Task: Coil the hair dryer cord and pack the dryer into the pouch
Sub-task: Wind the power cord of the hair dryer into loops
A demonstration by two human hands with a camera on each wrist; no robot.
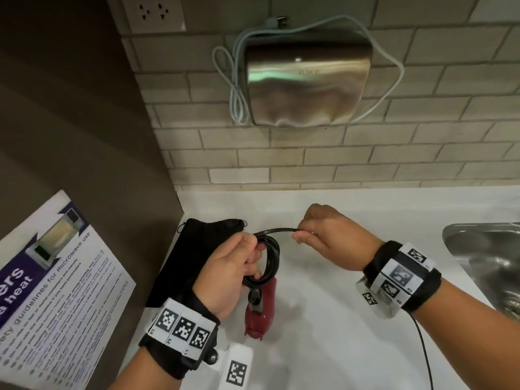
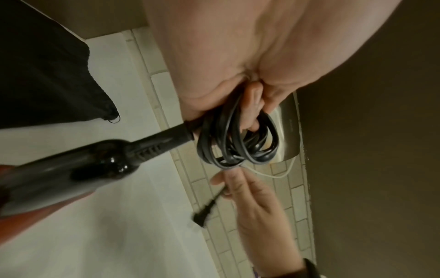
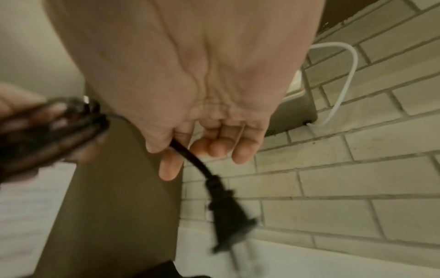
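**Both hands on the cord, coil gathered at the left**

Left hand (image 1: 230,273) has its fingers curled through several black loops of the hair dryer cord (image 1: 268,260), gripping the coil so it hangs around the fingers. In the left wrist view the loops (image 2: 238,141) sit bunched against the fingertips, and the cord's ribbed strain relief runs from the coil into the dark handle of the hair dryer (image 2: 59,178). From the head view the dryer (image 1: 259,308) hangs just below the left hand, its red body pointing down toward the white counter (image 1: 337,333); whether it touches the counter I cannot tell.

Right hand (image 1: 329,235) is just to the right of the coil, at about the same height, pinching the free stretch of cord between thumb and forefinger while the other fingers curl loosely. A short arc of cord bridges the two hands. In the right wrist view the plug (image 3: 228,216) dangles below the right hand's fingers (image 3: 243,150), blurred.

Behind and to the left of the left hand, a black drawstring pouch (image 1: 191,249) lies flat on the counter, partly hidden by that hand. Beyond both hands, up on the tiled wall, hangs a steel hand dryer (image 1: 306,83) with a pale cable looped around it. A steel sink (image 1: 484,257) lies to the right of the right wrist, and a printed notice (image 1: 56,291) sits to the left of the left arm.
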